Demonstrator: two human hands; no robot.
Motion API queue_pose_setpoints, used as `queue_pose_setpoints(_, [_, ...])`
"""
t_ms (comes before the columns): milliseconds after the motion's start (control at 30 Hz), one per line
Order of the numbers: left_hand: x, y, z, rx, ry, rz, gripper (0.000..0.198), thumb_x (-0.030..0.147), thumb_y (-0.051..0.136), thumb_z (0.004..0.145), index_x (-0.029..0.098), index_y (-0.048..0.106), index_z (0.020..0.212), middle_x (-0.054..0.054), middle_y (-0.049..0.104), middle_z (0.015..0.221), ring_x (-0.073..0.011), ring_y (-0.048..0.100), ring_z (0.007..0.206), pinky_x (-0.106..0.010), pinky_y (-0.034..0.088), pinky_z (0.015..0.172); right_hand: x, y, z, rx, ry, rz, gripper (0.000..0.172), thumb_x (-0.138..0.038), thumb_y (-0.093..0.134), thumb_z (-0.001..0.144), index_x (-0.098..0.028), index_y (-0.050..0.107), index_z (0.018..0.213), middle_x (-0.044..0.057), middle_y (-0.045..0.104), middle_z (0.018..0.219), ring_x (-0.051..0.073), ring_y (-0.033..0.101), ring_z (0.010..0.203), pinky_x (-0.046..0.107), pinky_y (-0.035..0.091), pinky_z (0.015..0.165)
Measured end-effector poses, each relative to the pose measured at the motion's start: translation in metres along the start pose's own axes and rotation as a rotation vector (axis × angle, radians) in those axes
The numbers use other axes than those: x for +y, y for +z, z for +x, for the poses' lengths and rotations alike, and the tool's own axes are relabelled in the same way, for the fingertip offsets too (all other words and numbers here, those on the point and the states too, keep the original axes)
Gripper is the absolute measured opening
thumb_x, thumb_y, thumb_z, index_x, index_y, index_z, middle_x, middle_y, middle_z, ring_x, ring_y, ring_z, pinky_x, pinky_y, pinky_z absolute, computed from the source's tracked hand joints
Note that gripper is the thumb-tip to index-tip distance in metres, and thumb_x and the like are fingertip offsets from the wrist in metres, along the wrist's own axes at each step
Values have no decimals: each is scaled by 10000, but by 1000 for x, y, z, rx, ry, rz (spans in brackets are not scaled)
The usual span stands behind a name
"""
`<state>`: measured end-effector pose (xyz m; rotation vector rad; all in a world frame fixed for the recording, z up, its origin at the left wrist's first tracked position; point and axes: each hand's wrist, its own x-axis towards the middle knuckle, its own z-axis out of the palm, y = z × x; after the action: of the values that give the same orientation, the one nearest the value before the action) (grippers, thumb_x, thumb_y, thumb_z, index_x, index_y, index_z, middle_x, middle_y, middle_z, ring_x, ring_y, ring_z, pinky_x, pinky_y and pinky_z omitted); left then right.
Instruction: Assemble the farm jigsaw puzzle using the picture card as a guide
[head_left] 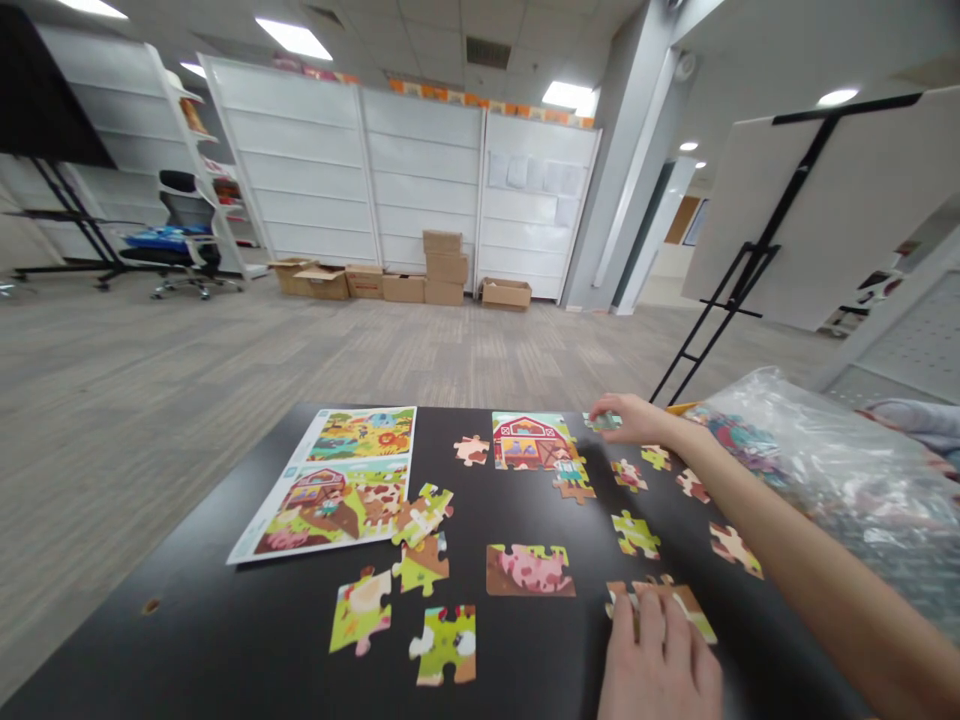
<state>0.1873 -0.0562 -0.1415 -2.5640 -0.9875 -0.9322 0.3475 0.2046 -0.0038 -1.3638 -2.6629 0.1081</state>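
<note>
My right hand (628, 417) reaches across to the back of the black table, its fingers closed on the edge of a greenish puzzle piece (598, 423). Just left of that piece stands a joined red-barn section (529, 445), with a girl figure piece (571, 475) attached at its lower right. My left hand (664, 655) lies flat with its fingers on joined brown-and-green puzzle pieces (697, 612) near the front edge, partly covering them. A joined pig section (530, 570) sits to the left of this hand. Between the two hands is a green piece (636, 535).
A printed picture sheet (315, 500) lies at the table's left. Loose pieces are scattered around, including a sheep piece (448, 645) and a cow-patterned piece (735, 548). A clear plastic bag (847, 490) is at the right. Beyond are cardboard boxes (446, 268) and an easel (742, 270).
</note>
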Motion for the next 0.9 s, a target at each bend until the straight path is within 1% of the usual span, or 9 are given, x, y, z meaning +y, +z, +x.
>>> queue_pose_setpoints(100, [2,7,0,78,-35,11,298,264,483,998,173,758,1072,-111,735,1159,-303,651,1074,-511,518,898,7,13,34,-72,28,-26,276,-247,649,675,-200,751,927,71,749,962,248,686,896,317,514,832])
queue_pose_setpoints(200, [5,11,1,66,-84,9,286,252,501,983,187,773,1042,-94,743,1134,-297,658,1054,-503,528,894,13,25,49,-110,25,-23,304,-242,656,657,-216,768,938,62,760,1008,251,689,930,310,511,855])
queue_pose_setpoints(267, [6,10,1,43,-60,5,285,250,506,978,184,772,1055,-98,740,1142,-301,657,1053,-500,534,883,16,30,52,-125,12,-20,301,-243,664,650,-233,776,930,50,767,1015,251,688,943,307,509,864])
queue_pose_setpoints(333, [6,9,1,22,-43,7,288,245,505,978,177,768,1071,-106,736,1155,-305,651,1066,-502,538,877,18,34,53,-134,13,-27,296,-240,670,646,-242,783,919,44,773,1006,252,689,941,305,510,860])
queue_pose_setpoints(433, [8,7,3,16,-76,10,296,256,495,983,179,774,1046,-104,733,1155,-308,646,1075,-506,545,868,20,37,54,-142,16,-31,295,-235,677,652,-243,790,924,47,775,1000,251,691,942,299,511,854])
queue_pose_setpoints(633, [10,3,5,106,-131,17,278,265,516,978,183,782,978,-87,740,1118,-296,652,1054,-493,552,871,21,40,55,-138,0,-1,322,-215,662,667,-219,791,962,63,770,1028,252,695,954,306,519,870])
queue_pose_setpoints(733, [6,1,4,55,-99,23,276,256,513,978,187,777,1020,-88,741,1136,-298,655,1062,-494,551,876,22,39,51,-110,-8,65,306,-240,661,694,-222,784,973,64,766,1051,255,690,992,325,518,913])
queue_pose_setpoints(800, [4,0,3,12,-63,27,274,254,517,975,190,770,1058,-95,740,1152,-312,654,1075,-503,546,871,27,38,43,-60,28,150,306,-301,654,739,-228,773,1012,63,757,1098,256,680,1042,329,526,923])
queue_pose_setpoints(900, [4,1,2,31,-40,30,267,260,525,973,186,765,1066,-99,741,1157,-322,651,1084,-507,535,871,44,39,26,45,171,263,351,-380,615,791,-208,757,1062,89,740,1169,279,665,1109,358,543,926])
